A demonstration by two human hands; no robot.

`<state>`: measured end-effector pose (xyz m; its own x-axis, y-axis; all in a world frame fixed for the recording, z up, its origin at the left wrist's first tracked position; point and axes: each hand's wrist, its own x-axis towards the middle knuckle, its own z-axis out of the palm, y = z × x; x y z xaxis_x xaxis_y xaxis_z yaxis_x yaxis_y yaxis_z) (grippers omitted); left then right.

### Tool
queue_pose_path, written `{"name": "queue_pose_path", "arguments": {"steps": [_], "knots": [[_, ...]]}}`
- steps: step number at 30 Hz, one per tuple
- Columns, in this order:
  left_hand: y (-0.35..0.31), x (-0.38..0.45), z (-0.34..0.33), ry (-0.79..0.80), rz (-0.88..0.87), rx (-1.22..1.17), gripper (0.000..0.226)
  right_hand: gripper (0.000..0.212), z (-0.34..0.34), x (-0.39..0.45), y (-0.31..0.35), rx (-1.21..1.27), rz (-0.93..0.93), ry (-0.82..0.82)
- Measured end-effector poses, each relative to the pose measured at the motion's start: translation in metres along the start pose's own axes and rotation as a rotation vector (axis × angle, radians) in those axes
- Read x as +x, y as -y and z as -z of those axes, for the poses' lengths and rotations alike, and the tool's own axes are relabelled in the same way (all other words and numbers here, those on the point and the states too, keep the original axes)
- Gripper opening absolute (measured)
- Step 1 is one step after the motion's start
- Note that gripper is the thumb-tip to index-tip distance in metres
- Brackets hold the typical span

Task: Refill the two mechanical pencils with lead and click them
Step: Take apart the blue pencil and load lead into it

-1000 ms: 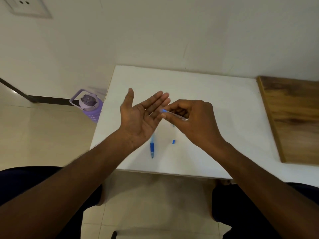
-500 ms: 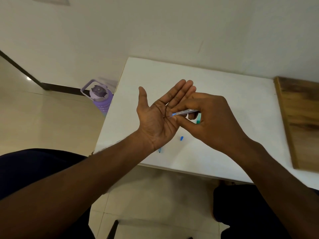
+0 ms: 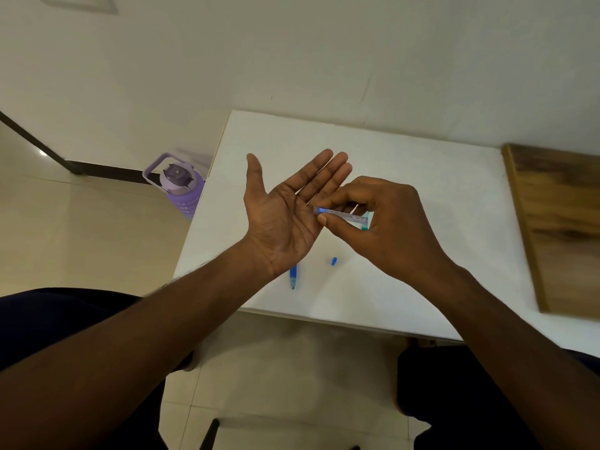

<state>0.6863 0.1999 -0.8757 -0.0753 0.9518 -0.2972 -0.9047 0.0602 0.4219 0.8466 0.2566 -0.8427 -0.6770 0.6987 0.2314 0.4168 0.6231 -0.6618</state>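
- Left hand point(image 3: 285, 219) is palm up over the white table point(image 3: 422, 190), fingers straight and pressed together, thumb spread out toward 11 o'clock. It holds nothing.
- Right hand point(image 3: 386, 222) sits at 3 o'clock of the left palm; thumb and forefinger pinch a clear lead tube point(image 3: 344, 216), the other fingers curled behind it.
- The tube lies nearly level, its blue end at 9 o'clock touching or just over the edge of the left palm; I can't tell which.
- I can't make out any lead on the palm, too small to see.
- Blue mechanical pencil point(image 3: 293, 277) lies on the table at 6 o'clock of the left hand, tip toward me. The left wrist covers its upper part.
- A teal bit point(image 3: 365, 225) peeks out below the tube behind the right fingers; probably the second pencil, but the hand hides most of it.
- Small blue cap point(image 3: 331, 260) lies on the table between the two wrists, at 3 o'clock of the blue pencil, apart from it.
- Wooden board point(image 3: 561, 222) lies on the table's edge at 3 o'clock, well apart from the hands.
- Purple water bottle point(image 3: 181, 186) stands on the floor at 9 o'clock, just beside the table's left edge.
- My dark-clothed knees show under the near table edge at 6 o'clock.
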Motion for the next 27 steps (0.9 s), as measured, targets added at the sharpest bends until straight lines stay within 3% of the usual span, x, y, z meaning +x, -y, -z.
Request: {"name": "queue_pose_path", "arguments": {"steps": [3, 6, 13, 17, 27], "knots": [[-0.006, 0.001, 0.002, -0.275, -0.117, 0.333, 0.06, 0.011, 0.006, 0.003, -0.002, 0.027, -0.053, -0.058], [-0.009, 0.0, 0.009, -0.385, -0.245, 0.584, 0.033, 0.013, 0.013, 0.004, -0.008, 0.017, -0.104, -0.099], [-0.006, -0.003, 0.01, -0.384, -0.185, 0.763, 0.029, 0.018, 0.015, 0.006, -0.016, -0.025, -0.13, -0.125], [-0.005, -0.002, 0.008, -0.359, -0.187, 0.821, 0.029, 0.011, 0.011, 0.005, -0.018, -0.029, -0.108, -0.118], [-0.004, -0.001, 0.015, -0.386, -0.278, 1.0, 0.004, 0.011, 0.001, 0.004, -0.019, -0.041, -0.096, -0.085]]}}
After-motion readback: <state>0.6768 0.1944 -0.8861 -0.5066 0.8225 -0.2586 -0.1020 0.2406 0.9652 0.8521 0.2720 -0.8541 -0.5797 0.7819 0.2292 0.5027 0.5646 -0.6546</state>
